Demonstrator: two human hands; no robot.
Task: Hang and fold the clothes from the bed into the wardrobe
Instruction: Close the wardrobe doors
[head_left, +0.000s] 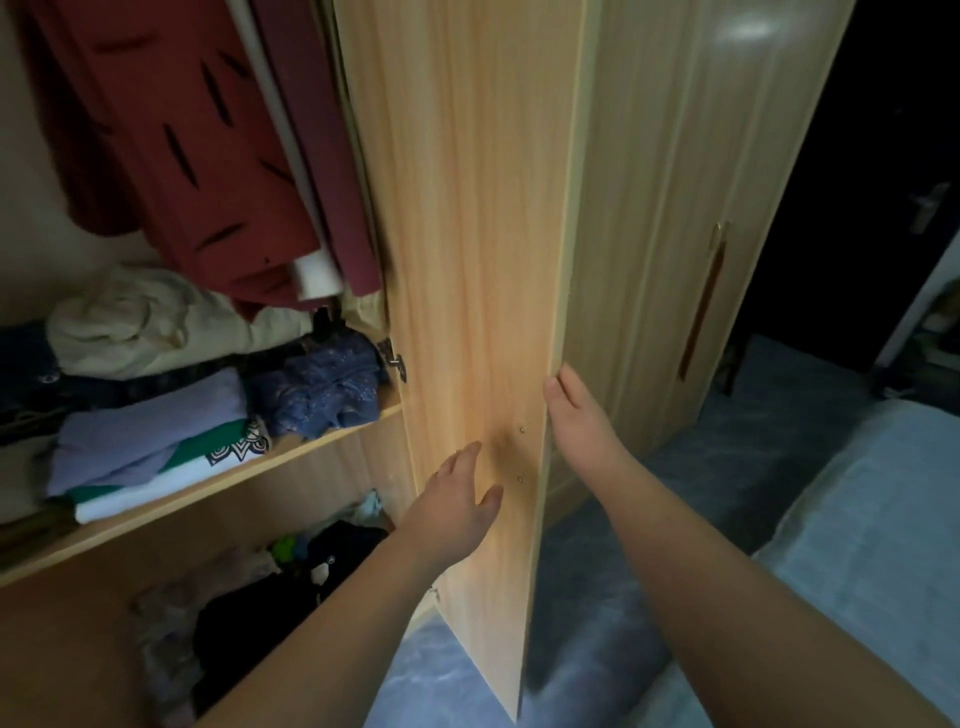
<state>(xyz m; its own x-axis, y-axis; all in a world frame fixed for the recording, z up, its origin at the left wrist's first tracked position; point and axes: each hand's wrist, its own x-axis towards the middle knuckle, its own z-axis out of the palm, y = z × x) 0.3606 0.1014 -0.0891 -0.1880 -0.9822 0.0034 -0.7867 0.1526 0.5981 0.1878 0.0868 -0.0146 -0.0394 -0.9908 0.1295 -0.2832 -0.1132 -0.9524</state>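
Note:
A light wooden wardrobe door (467, 218) stands open, edge-on toward me. My left hand (457, 499) rests flat on its inner face, fingers apart. My right hand (576, 410) grips the door's free edge, thumb on the inner side. Inside, red garments (197, 145) hang at the top. On the shelf (291, 452) lie folded clothes: a lilac piece over a green and white one (156, 447), a blue patterned piece (327, 389), and a cream bundle (140, 322) behind. The lower compartment holds a dark heap of clothes (260, 608).
A second wardrobe door (675, 234) with a long handle is closed to the right. The bed (872, 545) with a pale blue cover lies at lower right. Blue floor (613, 597) runs between bed and wardrobe. A dark doorway is at far right.

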